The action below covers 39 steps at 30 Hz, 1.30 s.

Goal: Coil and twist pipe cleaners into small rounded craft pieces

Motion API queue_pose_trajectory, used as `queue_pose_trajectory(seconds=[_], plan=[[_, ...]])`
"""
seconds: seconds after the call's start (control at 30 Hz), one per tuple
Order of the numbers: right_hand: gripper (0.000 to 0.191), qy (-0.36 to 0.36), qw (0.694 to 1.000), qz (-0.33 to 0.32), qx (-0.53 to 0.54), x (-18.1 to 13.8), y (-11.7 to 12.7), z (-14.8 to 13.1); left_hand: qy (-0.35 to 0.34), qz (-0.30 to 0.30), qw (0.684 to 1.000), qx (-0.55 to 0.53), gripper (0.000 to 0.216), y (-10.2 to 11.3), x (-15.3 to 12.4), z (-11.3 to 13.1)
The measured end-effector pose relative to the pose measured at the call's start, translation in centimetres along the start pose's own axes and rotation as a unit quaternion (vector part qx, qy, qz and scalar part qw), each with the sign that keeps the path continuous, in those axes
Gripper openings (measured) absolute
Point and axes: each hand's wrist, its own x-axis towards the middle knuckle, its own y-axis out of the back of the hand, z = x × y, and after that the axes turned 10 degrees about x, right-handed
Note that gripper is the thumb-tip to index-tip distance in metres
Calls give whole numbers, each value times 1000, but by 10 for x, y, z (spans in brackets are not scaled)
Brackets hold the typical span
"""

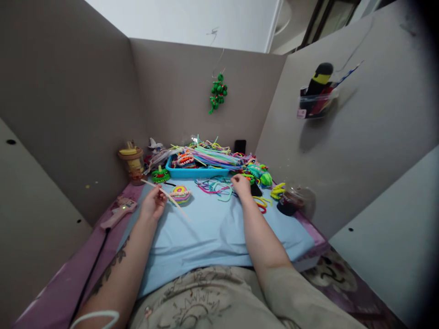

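Note:
My left hand (pixel 154 202) pinches a pale, fuzzy strip that looks like a pipe cleaner (pixel 179 209), which slants down to the right over the light blue cloth (pixel 206 228). Just beyond that strip lies a rounded, striped piece (pixel 180 193) in pink, yellow and purple. My right hand (pixel 241 186) is at the right end of a loose heap of teal and pink strips (pixel 214 185), its fingers drawn together. Whatever may be between those fingers is too small to make out. Behind both hands, a blue tray (pixel 197 173) holds a bundle of colourful pipe cleaners (pixel 216 157).
A pink glue gun (pixel 120 214) with a green light rests at left, near a tall cup (pixel 133 165). Green figures (pixel 160 175) flank the tray. A dark-based jar (pixel 287 204) stands at right. Grey panels enclose the table; a green ornament (pixel 218 93) hangs behind.

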Motion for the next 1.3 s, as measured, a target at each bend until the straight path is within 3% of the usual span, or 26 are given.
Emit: queue_pose_trajectory(seconds=[0.07,0.17,0.27,0.37,0.43,0.5,0.6,0.67,0.77,0.83,0.93,1.03,1.13,1.3], plan=[[21,-3,995,-74,-63,-1,-10,0,1,0,1000,7,13,0,-1,0],[17,-24,987,-109,-118,-3,-19,-6,-7,-6,1000,4,13,1,-1,0],[16,-23,989,-76,-128,-8,-16,-15,-16,3,1000,-22,13,2,0,1],[20,22,994,-2,-108,-17,-8,-25,-15,12,999,-36,13,3,0,3],[19,44,997,27,-63,-23,-6,-32,7,-36,999,-26,12,4,-3,5],[16,54,998,30,-7,-28,-10,-38,35,-128,991,9,13,5,-8,5],[13,109,986,20,124,-36,-22,-48,66,-267,954,121,32,5,-17,2],[16,149,958,-7,243,-43,-31,-56,87,-330,916,211,42,3,-23,-2],[33,169,903,-109,380,-55,-40,-70,127,-388,858,312,50,2,-31,-8],[38,179,874,-159,423,-61,-41,-78,148,-413,829,346,50,2,-34,-12],[31,181,869,-190,420,-66,-38,-85,160,-444,801,367,51,4,-34,-14],[28,169,868,-206,419,-66,-35,-86,154,-454,793,376,52,5,-34,-16],[24,159,855,-228,438,-69,-38,-87,137,-443,804,372,54,3,-34,-19],[25,217,839,-304,396,-83,-52,-98,112,-423,825,357,40,-4,-32,-27]])
